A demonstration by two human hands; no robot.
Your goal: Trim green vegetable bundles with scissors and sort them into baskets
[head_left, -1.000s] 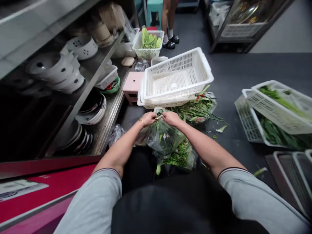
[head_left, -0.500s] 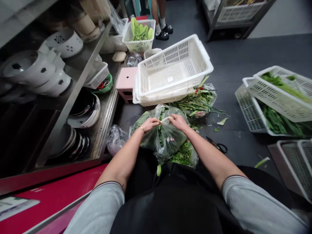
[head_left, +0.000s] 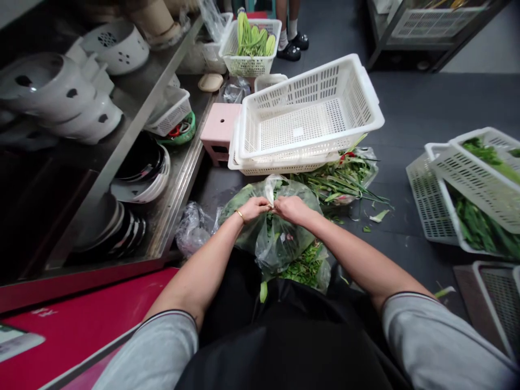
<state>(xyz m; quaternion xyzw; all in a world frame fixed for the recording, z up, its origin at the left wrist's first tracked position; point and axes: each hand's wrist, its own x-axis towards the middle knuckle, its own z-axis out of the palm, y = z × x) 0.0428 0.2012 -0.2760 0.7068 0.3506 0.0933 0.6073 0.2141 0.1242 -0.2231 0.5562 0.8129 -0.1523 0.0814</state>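
Observation:
A clear plastic bag [head_left: 280,246] of green leaves sits on the floor in front of me, its mouth gathered at the top. My left hand [head_left: 255,208], with a bracelet at the wrist, pinches the gathered plastic. Right against it, my right hand [head_left: 293,209] is closed on the same twisted neck, and a whitish end of plastic sticks up beyond the fingers. Beneath the bag's near right side lies a pile of loose green leaves [head_left: 305,265] in plastic. Long green stalks [head_left: 341,179] lie in another bag just beyond.
White perforated baskets [head_left: 311,116] are stacked ahead beside a pink stool [head_left: 220,127]. At right stand baskets of greens [head_left: 433,189]. A metal shelf [head_left: 170,189] with bowls and pots runs along the left. A person's feet [head_left: 293,47] are at the far end.
My right hand has come left, from holding a stretched strand of plastic apart to meeting my left hand at the bag's neck. The view has turned slightly left.

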